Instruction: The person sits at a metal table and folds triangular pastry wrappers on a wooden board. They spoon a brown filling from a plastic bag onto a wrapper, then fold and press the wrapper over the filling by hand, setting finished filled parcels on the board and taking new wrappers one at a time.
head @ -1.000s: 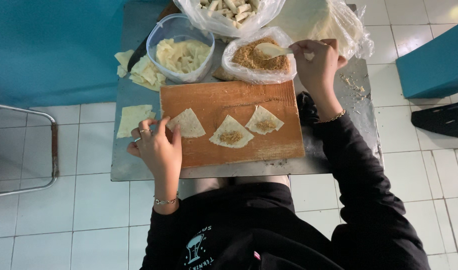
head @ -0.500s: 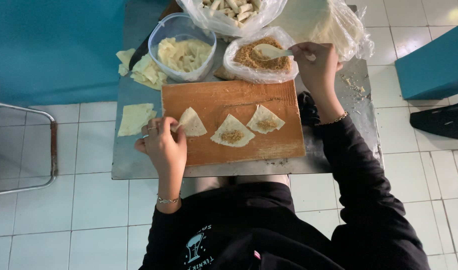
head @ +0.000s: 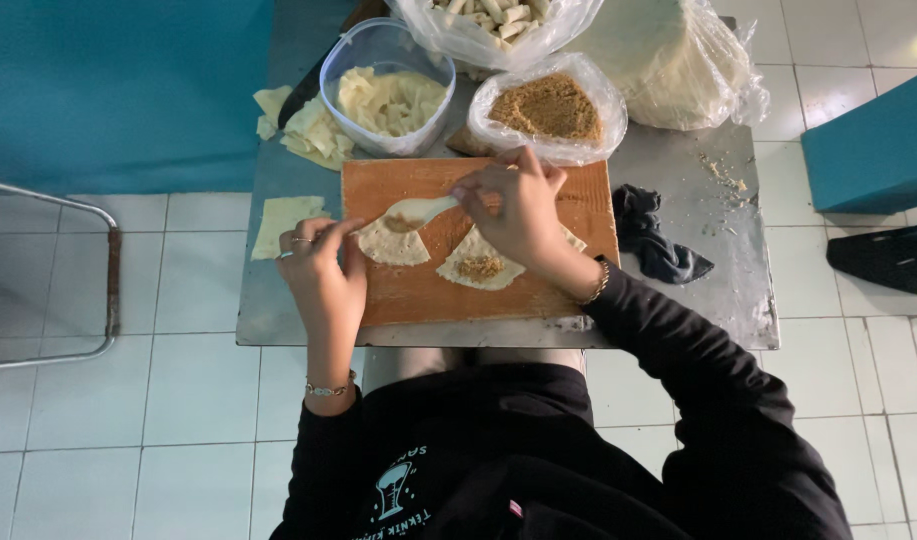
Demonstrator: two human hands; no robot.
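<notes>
My right hand (head: 518,205) holds a white spoon (head: 418,210) and tips brown filling onto the left triangular dough wrapper (head: 393,243) on the wooden board (head: 418,290). My left hand (head: 318,265) rests at the board's left edge, fingertips touching that wrapper. A second wrapper (head: 478,268) with a heap of filling lies in the board's middle. A third wrapper is mostly hidden under my right hand. A bag of brown filling (head: 548,108) sits just beyond the board.
A clear plastic tub of dough scraps (head: 388,95), loose wrapper pieces (head: 283,215), a bag of rolled pieces (head: 488,20) and a bagged stack of wrappers (head: 668,60) crowd the small metal table (head: 698,290). A dark cloth (head: 658,240) lies right of the board. Tiled floor surrounds it.
My right hand has come from the filling bag down over the board with the loaded spoon. My left hand has shifted slightly to steady the left wrapper.
</notes>
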